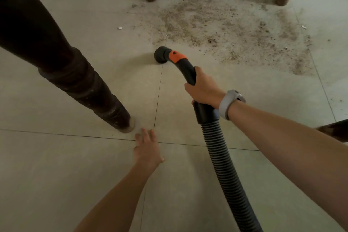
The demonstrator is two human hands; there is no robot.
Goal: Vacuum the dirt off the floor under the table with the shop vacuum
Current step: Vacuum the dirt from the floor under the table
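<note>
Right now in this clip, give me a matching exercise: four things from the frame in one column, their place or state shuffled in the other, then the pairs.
Things
1. right hand
2. left hand
3. dirt patch
4. nozzle

Places or states
A. spread on the floor between the far table legs
B. fingers straight, low over the tile near the closest table leg
C. at the near left edge of the dirt, on cleaner tile
D. wrapped round the black hose handle, watch on the wrist

Pairs: 1-D, 2-B, 3-A, 4-C
</note>
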